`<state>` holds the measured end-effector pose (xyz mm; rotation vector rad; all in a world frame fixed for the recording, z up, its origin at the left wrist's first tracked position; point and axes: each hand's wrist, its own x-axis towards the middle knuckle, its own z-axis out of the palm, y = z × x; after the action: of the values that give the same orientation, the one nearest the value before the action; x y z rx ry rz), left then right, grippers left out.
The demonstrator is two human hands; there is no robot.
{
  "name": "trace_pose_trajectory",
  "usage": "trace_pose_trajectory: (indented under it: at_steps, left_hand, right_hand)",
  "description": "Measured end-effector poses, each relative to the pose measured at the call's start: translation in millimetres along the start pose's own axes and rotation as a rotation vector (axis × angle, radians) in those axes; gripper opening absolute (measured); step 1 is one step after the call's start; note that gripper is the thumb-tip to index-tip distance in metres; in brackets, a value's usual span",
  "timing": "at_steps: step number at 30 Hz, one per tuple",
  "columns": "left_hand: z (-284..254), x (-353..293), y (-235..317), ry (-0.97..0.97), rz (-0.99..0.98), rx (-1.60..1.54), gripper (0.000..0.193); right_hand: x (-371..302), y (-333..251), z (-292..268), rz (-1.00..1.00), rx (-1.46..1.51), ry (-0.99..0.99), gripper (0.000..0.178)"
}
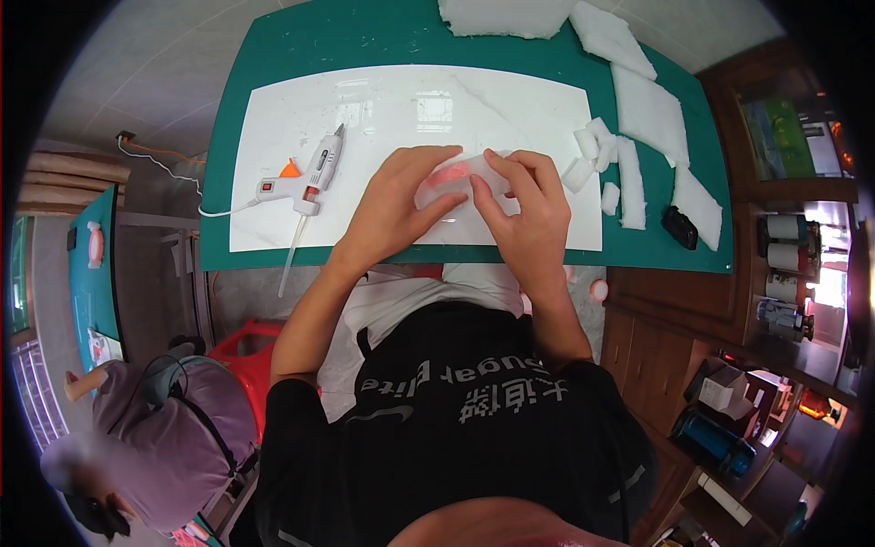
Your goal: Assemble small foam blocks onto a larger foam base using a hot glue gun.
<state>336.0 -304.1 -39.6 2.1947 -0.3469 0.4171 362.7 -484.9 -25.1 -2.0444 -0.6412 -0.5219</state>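
Between my hands is a small whitish, translucent-looking piece with a pink-red patch (448, 173), held over the white sheet (392, 100). What it is made of and its exact kind I cannot make out. My left hand (392, 205) curves round its left side, fingers on top and thumb below. From the right, my right hand (530, 205) grips it with bent fingers and thumb. Left of my hands a white hot glue gun (319, 173) with an orange part lies on the sheet, a clear glue stick (293, 255) trailing from its back over the table edge.
Under the sheet is a green mat (328, 36). White foam pieces (649, 114) and small foam blocks (597, 146) lie at the right, beside a black object (678, 226). A white cord (187, 178) runs left. Another person (173, 428) sits at lower left; wooden shelves (729, 365) stand right.
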Motion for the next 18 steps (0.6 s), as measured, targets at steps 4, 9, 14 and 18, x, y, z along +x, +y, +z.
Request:
trace_pose_trajectory:
  at_steps: [4,9,14,18]
  left_hand:
    - [-7.5,-13.5,2.0,0.026,-0.037,0.059,0.057]
    - [-12.8,-21.1,0.7,-0.031,-0.222,-0.024,0.057]
    - [-13.6,-22.3,1.4,-0.012,-0.179,0.028,0.045]
    - [-12.8,-23.9,0.7,-0.008,-0.144,0.052,0.049]
  right_hand:
    - [1.3,3.4,-0.8,-0.002,-0.025,0.005,0.029]
    - [3.0,1.5,-0.7,0.014,-0.004,-0.005,0.03]
    - [3.5,1.7,-0.4,0.018,0.011,-0.012,0.03]
    - [2.9,3.6,0.5,0.011,0.013,-0.004,0.029]
